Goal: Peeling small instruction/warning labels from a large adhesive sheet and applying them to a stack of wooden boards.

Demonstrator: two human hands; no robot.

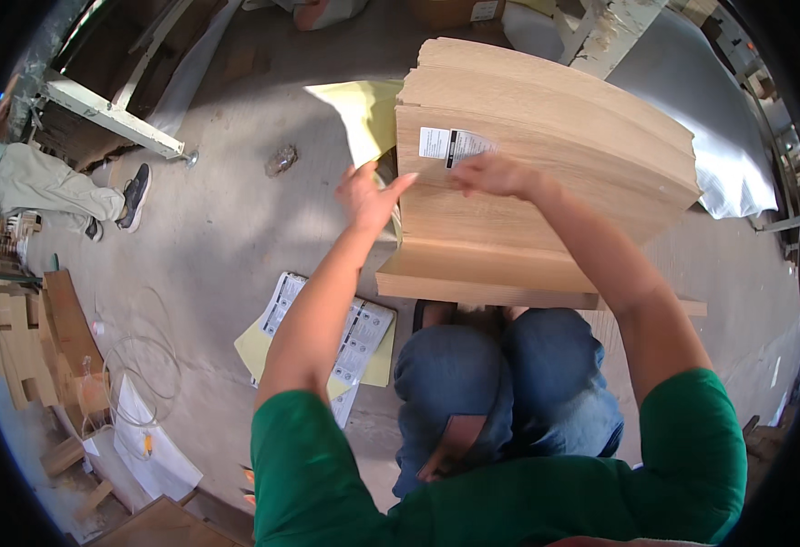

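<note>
A light wood-grain panel assembly (pixel 546 169) stands in front of my knees, with a ledge along its near side. White printed labels (pixel 434 143) are on its face near the left end. My right hand (pixel 493 175) is at the lower edge of these labels, its fingers bent and blurred; whether it grips anything I cannot tell. Left of the panel, my left hand (pixel 369 193) has its fingers on a bent yellow sheet (pixel 370 109), with the thumb spread toward the panel. Part of the sheet is hidden behind the hand.
Printed sticker sheets with yellow backing (pixel 364 337) lie on the floor left of my knees. A crumpled clear lump (pixel 282 160) is farther off. Another person's leg and shoe (pixel 134 196) show at left. A white metal leg (pixel 610 36) rises behind the panel; silvery foil sheeting (pixel 733 155) is at right.
</note>
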